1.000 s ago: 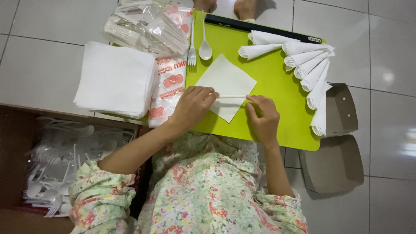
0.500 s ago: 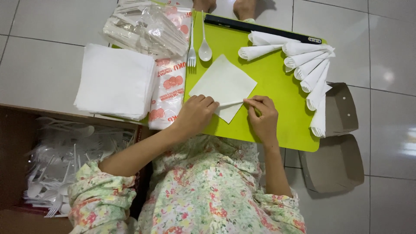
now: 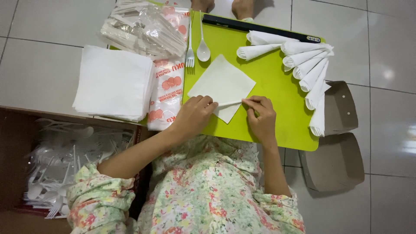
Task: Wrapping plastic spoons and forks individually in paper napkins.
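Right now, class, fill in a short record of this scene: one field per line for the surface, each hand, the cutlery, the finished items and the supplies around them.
Surface: lime-green plastic board on a tiled floor
Left hand: pressing the near corner of the square white paper napkin
Right hand: pinching the napkin's folded edge
Cutlery: white plastic fork and white plastic spoon, side by side above the napkin
Finished items: rolled white napkin cones along the board's right side
Supplies: stack of white napkins to the left; brown box of plastic cutlery lower left
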